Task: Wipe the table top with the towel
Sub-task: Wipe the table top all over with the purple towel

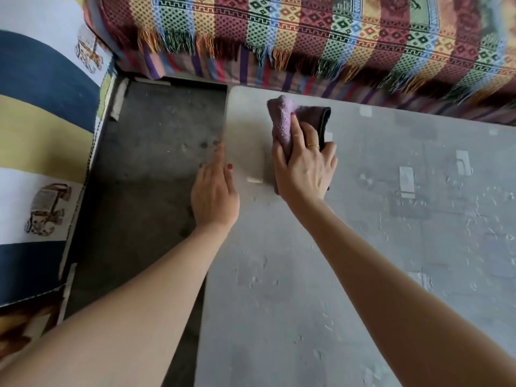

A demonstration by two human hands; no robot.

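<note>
A grey table top (349,247), scuffed and marked with bits of white tape, fills the right and lower part of the view. A folded purple towel (284,121) with a dark edge lies near the table's far left corner. My right hand (304,169) presses down on the towel, fingers wrapped over it, a gold ring on one finger. My left hand (215,196) rests flat at the table's left edge with its fingers held together, holding nothing.
Left of the table is dark bare floor (145,169). A sofa with a striped fringed blanket (307,37) runs along the far side. A blue, yellow and white printed cloth (36,121) covers furniture on the left.
</note>
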